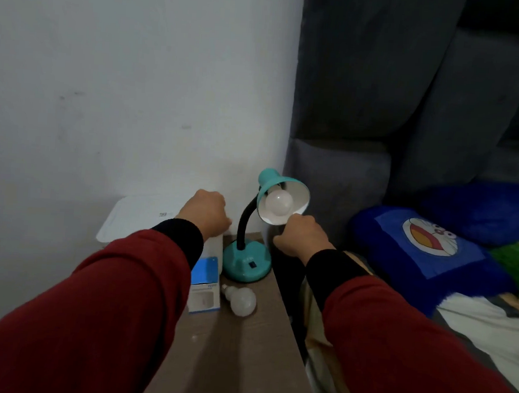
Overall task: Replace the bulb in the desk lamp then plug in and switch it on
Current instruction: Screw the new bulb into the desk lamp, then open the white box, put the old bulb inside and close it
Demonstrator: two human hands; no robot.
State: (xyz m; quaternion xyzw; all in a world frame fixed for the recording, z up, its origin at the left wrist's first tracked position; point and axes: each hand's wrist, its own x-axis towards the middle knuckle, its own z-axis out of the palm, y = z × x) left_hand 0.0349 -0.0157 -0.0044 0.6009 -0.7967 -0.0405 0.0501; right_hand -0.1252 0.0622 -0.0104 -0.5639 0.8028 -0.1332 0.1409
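My right hand (300, 237) sits just below the rim of the teal lamp shade (273, 183), fingers curled and seemingly touching its lower edge; I can't tell whether they clamp it. The fitted bulb (279, 202) lies up and slightly left of that hand, its axis tilted out of the shade toward me. My left hand (206, 214) is curled behind the bulb box (204, 284), farther off. A loose bulb (241, 301) lies on the tabletop (241, 348) just before the lamp base (247, 261), so my right is nearer

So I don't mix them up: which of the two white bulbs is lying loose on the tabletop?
The white bulb lying beside the blue-and-white box; the other bulb sits inside the teal lamp shade.
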